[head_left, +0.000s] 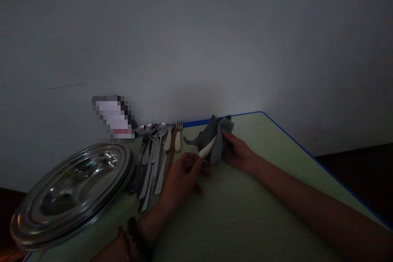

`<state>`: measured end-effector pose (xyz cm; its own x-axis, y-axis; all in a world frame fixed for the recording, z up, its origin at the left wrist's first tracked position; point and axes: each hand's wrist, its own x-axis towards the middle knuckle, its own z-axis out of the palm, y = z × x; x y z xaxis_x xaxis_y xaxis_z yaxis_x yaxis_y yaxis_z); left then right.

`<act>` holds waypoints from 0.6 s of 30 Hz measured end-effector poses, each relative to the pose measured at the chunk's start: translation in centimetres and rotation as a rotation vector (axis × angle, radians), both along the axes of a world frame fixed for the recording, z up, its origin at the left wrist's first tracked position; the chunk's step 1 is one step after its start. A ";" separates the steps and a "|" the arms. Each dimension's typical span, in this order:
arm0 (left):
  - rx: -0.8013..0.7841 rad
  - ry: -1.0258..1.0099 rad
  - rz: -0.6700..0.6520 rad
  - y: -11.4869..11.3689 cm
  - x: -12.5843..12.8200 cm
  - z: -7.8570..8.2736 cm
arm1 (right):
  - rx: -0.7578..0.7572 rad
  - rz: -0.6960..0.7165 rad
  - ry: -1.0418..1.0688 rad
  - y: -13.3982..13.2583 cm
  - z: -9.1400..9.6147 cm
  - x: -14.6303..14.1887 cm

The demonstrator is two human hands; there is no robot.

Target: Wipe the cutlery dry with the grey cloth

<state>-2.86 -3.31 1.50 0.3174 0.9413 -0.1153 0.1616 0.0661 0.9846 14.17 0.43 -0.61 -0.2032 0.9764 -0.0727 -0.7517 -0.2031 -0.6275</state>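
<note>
My left hand (181, 174) pinches the lower end of a piece of cutlery with a thick white handle (208, 147). Around its upper part, my right hand (238, 153) holds a grey patterned cloth (209, 134) folded over it. The head of this piece is mostly covered, so its exact kind is unclear. Just left of the cloth lie a fork with a white handle (178, 141) and another white-handled piece (167, 142). Beside them are wooden chopsticks (170, 155) and several metal knives (149, 180) and spoons (151, 128).
A stack of divided metal plates (123, 156) stands at the left of the pale green table (260, 221). Behind it, a blurred-out phone-like object (115, 116) leans against the wall (196, 41). The blue table edge (294, 140) runs along the right.
</note>
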 end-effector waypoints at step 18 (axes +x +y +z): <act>0.001 -0.026 -0.057 -0.1 -0.2 -0.1 | 0.014 0.050 -0.063 0.1 -0.3 0.1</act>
<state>-3.09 -3.38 1.41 0.3733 0.9217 -0.1051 0.1397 0.0562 0.9886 14.32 0.58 -0.88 -0.2469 0.9663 -0.0731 -0.7000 -0.2300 -0.6761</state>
